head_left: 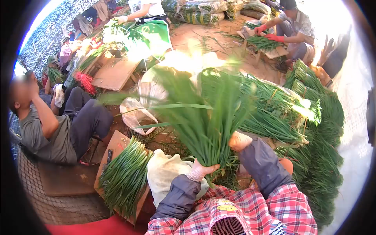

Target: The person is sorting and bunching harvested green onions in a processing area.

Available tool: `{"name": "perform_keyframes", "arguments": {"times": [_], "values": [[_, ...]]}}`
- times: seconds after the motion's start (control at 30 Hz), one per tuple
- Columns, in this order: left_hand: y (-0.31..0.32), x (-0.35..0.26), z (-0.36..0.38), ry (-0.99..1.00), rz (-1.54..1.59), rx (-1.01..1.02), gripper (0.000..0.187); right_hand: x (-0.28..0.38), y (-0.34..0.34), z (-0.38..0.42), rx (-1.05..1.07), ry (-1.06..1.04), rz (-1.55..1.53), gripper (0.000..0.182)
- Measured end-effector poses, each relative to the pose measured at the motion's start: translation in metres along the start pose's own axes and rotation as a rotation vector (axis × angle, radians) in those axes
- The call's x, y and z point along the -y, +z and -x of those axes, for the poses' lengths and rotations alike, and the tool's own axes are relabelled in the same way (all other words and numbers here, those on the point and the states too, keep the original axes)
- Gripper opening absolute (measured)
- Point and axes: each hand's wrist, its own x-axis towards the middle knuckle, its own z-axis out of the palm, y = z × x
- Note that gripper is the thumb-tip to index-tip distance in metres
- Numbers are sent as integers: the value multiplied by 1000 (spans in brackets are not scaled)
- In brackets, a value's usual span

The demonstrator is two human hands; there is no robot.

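A fanned bunch of long green chives (pixel 209 137) stands up in front of me, its leaf tips blurred by motion. My left hand (pixel 201 170) is closed around the lower stems, with the thumb across them. Against the right side of the same bunch is my right hand (pixel 239 141), its fingers partly hidden behind the leaves and closed on them. Below and left, a trimmed pile of chives (pixel 126 176) lies on a wooden board (pixel 100 182). A knife (pixel 107 157) rests on that board beside the pile.
Loose chives (pixel 270 113) are heaped ahead right, and stacked bundles (pixel 321 156) line the right side. A plastic bag (pixel 137 113) lies ahead left. One person (pixel 51 125) sits at left; another, in red gloves (pixel 276 38), handles greens at far right.
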Motion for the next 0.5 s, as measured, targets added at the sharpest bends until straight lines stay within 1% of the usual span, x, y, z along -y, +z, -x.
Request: {"name": "perform_keyframes", "arguments": {"times": [0.03, 0.07, 0.1, 0.17, 0.23, 0.27, 0.3, 0.33, 0.37, 0.4, 0.47, 0.5], "values": [[-9, 9, -6, -25, -109, 14, 43, 10, 9, -12, -22, -5, -15, 80], [-16, 17, -7, -56, -217, 31, 43, 13, 16, -20, -30, 5, 64, 75], [-15, 5, -10, -66, -190, -28, 44, 12, 22, -26, -92, 5, 45, 70], [-22, 4, -17, -123, -181, -35, 56, 7, 32, -36, -207, 8, 5, 61], [-31, -5, -25, -66, -173, -18, 63, -5, 28, -36, -276, 7, -23, 59], [-37, -11, -29, 17, -170, 12, 64, -13, 25, -34, -315, 10, -43, 58], [-39, -17, -34, 95, -166, 46, 66, -14, 20, -32, -206, -32, 138, 55], [-41, -17, -36, 172, -160, 84, 67, -26, 22, -32, -226, -69, 1, 52], [-42, -3, -42, 98, -31, 34, 66, -45, 25, -30, -248, -107, -135, 49], [-41, 21, -50, 23, 98, -19, 65, -71, 15, -25, -184, -72, -372, 49], [-39, 63, -60, -143, 353, -136, 64, -160, -20, -16, 176, 108, -1271, 52], [-40, 69, -63, -160, 296, -108, 64, -196, -27, -12, 258, 153, -1493, 54]]}}
